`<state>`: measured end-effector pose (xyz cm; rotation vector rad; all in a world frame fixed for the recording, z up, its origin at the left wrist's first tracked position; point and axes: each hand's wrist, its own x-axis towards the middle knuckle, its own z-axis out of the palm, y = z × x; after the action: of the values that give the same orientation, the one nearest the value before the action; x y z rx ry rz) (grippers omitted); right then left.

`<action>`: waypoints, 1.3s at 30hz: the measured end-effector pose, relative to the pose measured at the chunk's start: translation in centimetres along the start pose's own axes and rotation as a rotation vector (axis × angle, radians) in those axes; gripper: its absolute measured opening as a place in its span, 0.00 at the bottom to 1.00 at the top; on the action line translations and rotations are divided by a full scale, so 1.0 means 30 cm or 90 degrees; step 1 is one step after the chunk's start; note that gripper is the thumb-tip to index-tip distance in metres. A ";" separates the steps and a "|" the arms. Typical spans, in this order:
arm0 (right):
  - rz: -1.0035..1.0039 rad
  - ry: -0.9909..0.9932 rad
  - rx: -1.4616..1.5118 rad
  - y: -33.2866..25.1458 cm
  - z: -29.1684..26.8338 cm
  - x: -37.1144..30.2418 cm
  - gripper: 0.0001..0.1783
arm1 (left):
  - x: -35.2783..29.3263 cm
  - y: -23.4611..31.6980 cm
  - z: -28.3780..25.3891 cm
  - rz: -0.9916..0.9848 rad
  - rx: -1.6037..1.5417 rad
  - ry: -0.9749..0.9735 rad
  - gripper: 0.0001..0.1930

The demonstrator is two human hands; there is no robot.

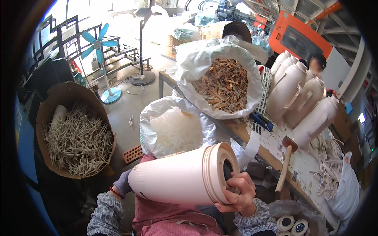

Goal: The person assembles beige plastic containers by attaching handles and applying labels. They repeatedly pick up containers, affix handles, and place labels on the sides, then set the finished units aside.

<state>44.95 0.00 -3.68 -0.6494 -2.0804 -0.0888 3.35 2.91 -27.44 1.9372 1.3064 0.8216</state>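
Via the head cam I've got the cream plastic jug shell (183,175) lying on its side, near and roughly centre, across the lap of the dusty-pink garment (177,226), ridged collar (210,171) toward the right, plain end toward the left. R hand (241,192), bare, is about half closed on the collar end: fingers bent over the rim into the opening by the dark round centre (227,169), thumb lower down on the outside. L hand (123,184), in a greyish glove, is up against the far left end; its fingers are mostly behind the shell, so can't tell how far they're closed or if it's a proper grip. I'd guess the shell is light for its bulk, prob. hollow, w/ stiff walls; the side looks smooth, so I'd expect slip there, esp. under the glove. Not very fragile, IMO, but the surface could scuff & the rim could chip if knocked. Best hold, I reckon: one hand on the collar ridges or inside the rim, other cupped under the plain end; wouldn't pinch mid-body. Nearby: mallet (285,167) on the bench (271,143) to the right, more standing shells (285,92) farther back, white sack (147,137) w/ pale translucent bits just beyond the shell.
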 end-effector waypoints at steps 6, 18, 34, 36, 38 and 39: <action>0.696 0.287 0.369 0.310 0.212 -0.214 0.17 | 0.108 0.519 -0.244 0.209 0.129 0.364 0.27; 0.575 0.256 0.413 0.405 0.342 -0.110 0.15 | 0.085 0.575 -0.267 0.261 -0.043 0.696 0.12; 0.901 -0.106 0.906 0.649 0.461 -0.449 0.15 | 0.133 1.058 -0.369 0.703 0.220 0.056 0.10; 0.787 -0.431 0.708 0.521 0.524 -0.551 0.17 | 0.189 1.171 -0.377 0.797 0.264 -0.021 0.10; 0.840 -0.720 0.553 0.397 0.399 -0.361 0.19 | 0.240 1.204 -0.386 0.731 0.303 -0.042 0.10; 0.721 -0.637 0.481 0.413 0.301 -0.298 0.19 | 0.274 1.192 -0.375 0.634 0.324 -0.026 0.07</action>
<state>47.89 9.69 -18.27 -1.4132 -1.9816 1.8625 16.03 2.19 8.78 3.0542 0.4598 0.9190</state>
